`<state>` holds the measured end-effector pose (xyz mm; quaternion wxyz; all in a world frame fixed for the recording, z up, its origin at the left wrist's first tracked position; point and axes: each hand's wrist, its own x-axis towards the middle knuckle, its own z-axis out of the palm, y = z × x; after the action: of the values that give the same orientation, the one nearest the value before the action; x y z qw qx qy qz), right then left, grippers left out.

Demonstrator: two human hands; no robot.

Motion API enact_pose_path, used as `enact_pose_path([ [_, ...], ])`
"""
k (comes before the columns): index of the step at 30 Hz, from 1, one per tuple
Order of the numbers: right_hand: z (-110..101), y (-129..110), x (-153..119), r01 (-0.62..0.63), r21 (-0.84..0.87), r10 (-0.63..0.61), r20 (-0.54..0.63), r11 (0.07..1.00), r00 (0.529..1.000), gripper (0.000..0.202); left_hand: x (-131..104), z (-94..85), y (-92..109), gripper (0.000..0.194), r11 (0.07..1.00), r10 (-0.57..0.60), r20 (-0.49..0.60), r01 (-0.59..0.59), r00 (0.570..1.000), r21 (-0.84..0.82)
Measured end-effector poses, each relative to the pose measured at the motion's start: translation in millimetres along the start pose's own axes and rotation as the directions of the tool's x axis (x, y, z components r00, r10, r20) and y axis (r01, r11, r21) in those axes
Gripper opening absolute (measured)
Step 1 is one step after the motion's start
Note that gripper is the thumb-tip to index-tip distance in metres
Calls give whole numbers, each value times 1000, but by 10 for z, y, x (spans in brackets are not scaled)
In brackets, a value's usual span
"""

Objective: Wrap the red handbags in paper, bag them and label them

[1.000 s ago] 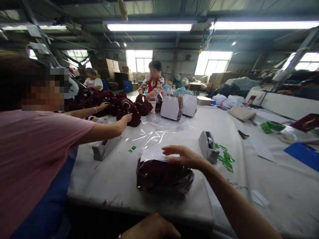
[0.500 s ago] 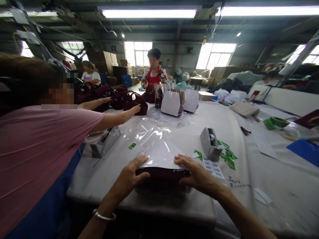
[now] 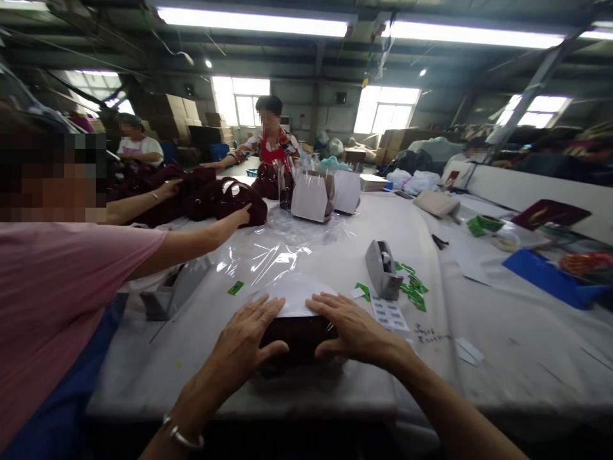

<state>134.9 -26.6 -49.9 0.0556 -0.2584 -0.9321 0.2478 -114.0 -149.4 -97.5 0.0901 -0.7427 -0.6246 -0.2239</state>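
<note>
In front of me on the table lies a dark maroon bag [image 3: 297, 338] with a white card [image 3: 291, 295] over its top and clear plastic around it. My left hand [image 3: 251, 332] rests on its upper left edge, fingers stretched out and thumb apart. At the upper right edge my right hand [image 3: 345, 329] lies the same way, fingers outstretched over the card and thumb against the front. Neither hand is closed around anything. The package's underside is in shadow. Clear plastic film [image 3: 278, 255] spreads beyond the card.
Grey tape dispensers stand to the right [image 3: 383, 268] and left [image 3: 175, 287]. Green tags [image 3: 414, 291] and a label sheet [image 3: 389, 313] lie at right. A co-worker's arm [image 3: 205, 236] reaches across at left to maroon bags [image 3: 230, 201]. Card-covered packages [image 3: 309, 198] stand farther back.
My view has swung right, so the scene sits farther left. My fingers have straightened and moved closer together over the package. The far co-worker has stretched an arm out toward the maroon bags.
</note>
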Motion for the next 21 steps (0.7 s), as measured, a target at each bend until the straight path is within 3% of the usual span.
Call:
enact_pose_path([
  [4, -93, 57, 40, 0, 73, -1, 18, 997, 1000, 99, 59, 105, -54, 47, 998, -63, 53, 63, 997, -1],
  [8, -93, 118, 35, -31, 182, 29, 10, 983, 1000, 88, 140, 175, -47, 53, 995, 15, -59, -9, 998, 95],
  [11, -89, 309, -73, -11, 343, 68, -153, 939, 986, 71, 161, 239, -41, 56, 990, 79, -53, -72, 995, 121],
  [13, -112, 560, -197, -43, 401, 190, -335, 915, 923, 50, 153, 275, -45, 52, 988, 79, -27, -74, 997, 135],
  [16, -151, 1026, -384, -300, 304, 421, -520, 904, 743, 38, 148, 275, -5, 56, 977, 108, -95, -88, 990, 193],
  [17, -151, 1166, -424, -394, 230, 454, -542, 890, 708, 38, 151, 259, 31, 57, 973, 126, -140, -95, 982, 212],
  [19, -114, 1379, -437, -489, 83, 453, -536, 868, 712, 36, 159, 210, 130, 56, 966, 160, -218, -107, 963, 236],
  [21, -35, 1500, -356, -473, -9, 412, -478, 881, 775, 27, 158, 163, 240, 51, 965, 179, -264, -116, 948, 237],
])
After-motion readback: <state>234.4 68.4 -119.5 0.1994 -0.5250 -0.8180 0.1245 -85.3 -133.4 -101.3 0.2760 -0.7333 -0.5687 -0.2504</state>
